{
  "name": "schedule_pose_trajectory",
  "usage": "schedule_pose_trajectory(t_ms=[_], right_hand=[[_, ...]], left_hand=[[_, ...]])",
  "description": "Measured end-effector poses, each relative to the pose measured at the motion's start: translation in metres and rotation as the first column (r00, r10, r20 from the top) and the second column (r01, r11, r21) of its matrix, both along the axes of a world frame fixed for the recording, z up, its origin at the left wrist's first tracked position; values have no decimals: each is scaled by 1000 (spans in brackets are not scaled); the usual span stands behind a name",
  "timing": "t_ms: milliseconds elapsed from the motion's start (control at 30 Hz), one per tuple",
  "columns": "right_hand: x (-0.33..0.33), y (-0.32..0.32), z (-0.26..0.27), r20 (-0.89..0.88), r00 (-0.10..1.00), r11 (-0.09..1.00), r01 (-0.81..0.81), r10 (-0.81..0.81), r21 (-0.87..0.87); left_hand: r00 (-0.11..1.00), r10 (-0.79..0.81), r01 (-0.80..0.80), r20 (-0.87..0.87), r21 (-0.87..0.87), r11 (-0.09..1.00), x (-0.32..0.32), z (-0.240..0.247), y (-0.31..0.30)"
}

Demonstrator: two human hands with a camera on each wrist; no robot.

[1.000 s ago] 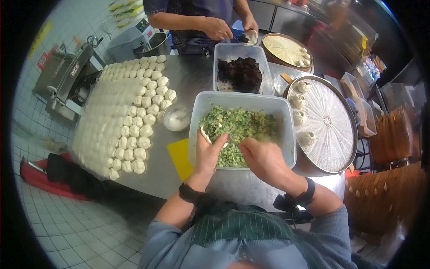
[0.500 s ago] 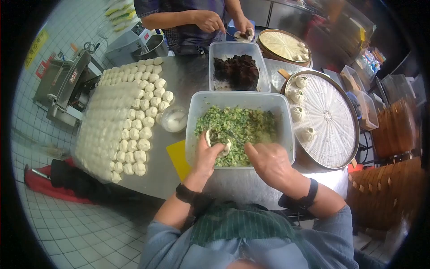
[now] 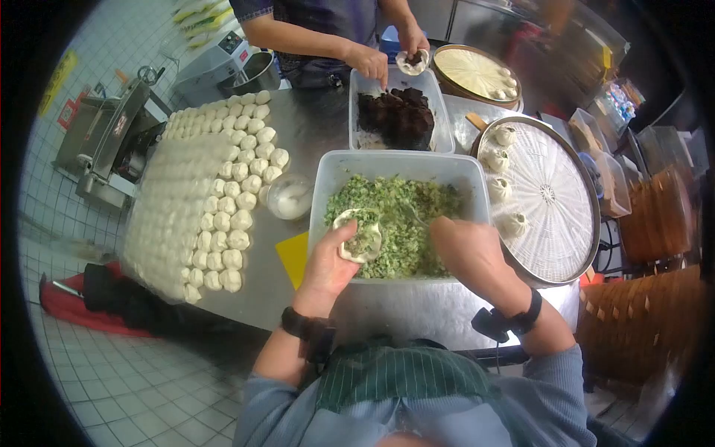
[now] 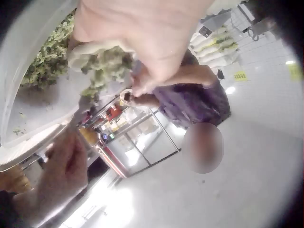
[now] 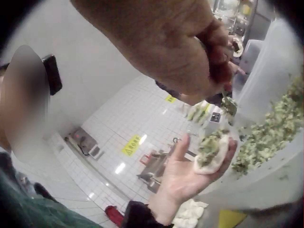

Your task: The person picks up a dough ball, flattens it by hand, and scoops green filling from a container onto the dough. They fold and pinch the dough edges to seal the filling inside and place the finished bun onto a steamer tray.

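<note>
My left hand (image 3: 331, 261) cups a round dough wrapper (image 3: 360, 237) with a heap of green filling on it, just above the near rim of the clear tub (image 3: 395, 158) of chopped green filling. In the right wrist view the wrapper (image 5: 211, 152) lies on the curled fingers of that hand (image 5: 183, 178). My right hand (image 3: 465, 249) hovers over the tub's right side. Its fingers (image 5: 209, 52) grip a thin utensil (image 3: 414, 216) whose tip points into the greens. The left wrist view shows the wrapper (image 4: 102, 57) from below.
Rows of dough balls (image 3: 231, 201) cover the steel table's left side, beside a small bowl (image 3: 292, 195) and a yellow card (image 3: 296, 257). A round steamer tray (image 3: 551, 223) with several buns sits right. Across the table, a person's hand (image 3: 369, 59) reaches over a tub of dark filling (image 3: 395, 115).
My left hand has drawn the wrapper back toward the near rim, now heaped with greens. My right hand has moved to the right. The other person's hand has dropped toward the dark tub.
</note>
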State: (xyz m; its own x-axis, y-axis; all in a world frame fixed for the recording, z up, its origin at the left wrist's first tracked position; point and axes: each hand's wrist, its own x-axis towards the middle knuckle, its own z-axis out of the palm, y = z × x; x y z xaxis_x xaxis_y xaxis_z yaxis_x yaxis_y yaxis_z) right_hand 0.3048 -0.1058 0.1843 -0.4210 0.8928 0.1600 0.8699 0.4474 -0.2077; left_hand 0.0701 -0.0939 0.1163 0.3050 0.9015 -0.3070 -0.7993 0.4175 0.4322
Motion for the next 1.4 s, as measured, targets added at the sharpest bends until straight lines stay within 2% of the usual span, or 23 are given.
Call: schedule_pose_trajectory(t_ms=[33,100,167,200,267,400,500,567,600,733,800,833,900,967,1000,1067,1133,1200,1267,1300,1333,1367,1400], right_hand=[[-4,-3,8,-108,994,998,-15,23,67],[-10,-10,18,-105,993,996,-45,53,75],[-15,-13,20,-99,992,994,-64,73,88],[-17,-14,19,-74,989,989,-119,126,84],[-19,-14,11,-31,977,974,-206,210,89],[-20,-13,2,-51,978,978,-199,202,60],[-14,-9,-10,-34,994,993,-104,106,47],[-4,1,-22,74,996,999,38,-40,28],[-1,3,-20,114,992,998,61,-58,-25],[3,2,-12,109,994,998,40,-34,-56],[1,-4,3,-33,999,999,-12,13,43],[-1,-6,8,-34,999,999,-12,13,43],[-7,-11,14,-105,987,992,-115,121,60],[-14,-14,9,-75,990,993,-118,119,14],[-17,-15,5,-46,991,992,-124,122,-36],[-18,-13,1,-20,996,995,-84,83,-56],[-15,-8,-4,7,999,996,-49,49,-74],[-7,-4,-14,195,977,989,104,-81,-105],[5,2,-24,256,964,984,114,-77,-135],[9,5,-26,313,947,978,126,-69,-167],[11,8,-23,382,924,975,81,5,-209],[13,13,-33,382,924,974,83,3,-209],[14,19,-52,368,927,974,21,65,-226]], left_hand=[[999,20,-21,-48,-16,1000,0,-3,2],[995,40,-43,-97,-30,999,1,-4,4],[926,63,-69,-371,-3,998,4,-2,5],[927,56,-62,-371,-4,998,5,-4,6],[872,53,-46,-487,26,999,7,-12,6],[860,9,22,-511,55,998,6,-5,4],[864,51,-13,-501,80,997,6,-9,3],[832,-3,82,-555,118,990,3,-21,3],[834,-5,86,-551,121,989,5,-17,3],[877,-28,64,-480,58,996,6,-8,2],[887,-27,54,-462,46,997,4,-6,3],[891,-37,46,-453,10,999,5,-2,4],[895,-52,44,-443,-29,999,8,0,3],[819,-20,28,-573,4,1000,12,-2,3],[819,-24,32,-574,4,999,12,-8,2],[661,108,90,-743,221,971,11,-21,1],[665,93,116,-741,227,967,7,-20,1],[666,75,146,-742,228,963,1,-15,0],[867,-16,101,-498,145,984,0,4,1],[868,-16,102,-496,147,984,1,10,2],[928,-68,115,-366,108,987,1,15,1],[967,-115,134,-226,71,988,2,18,1],[967,-120,139,-227,72,988,3,17,1]])
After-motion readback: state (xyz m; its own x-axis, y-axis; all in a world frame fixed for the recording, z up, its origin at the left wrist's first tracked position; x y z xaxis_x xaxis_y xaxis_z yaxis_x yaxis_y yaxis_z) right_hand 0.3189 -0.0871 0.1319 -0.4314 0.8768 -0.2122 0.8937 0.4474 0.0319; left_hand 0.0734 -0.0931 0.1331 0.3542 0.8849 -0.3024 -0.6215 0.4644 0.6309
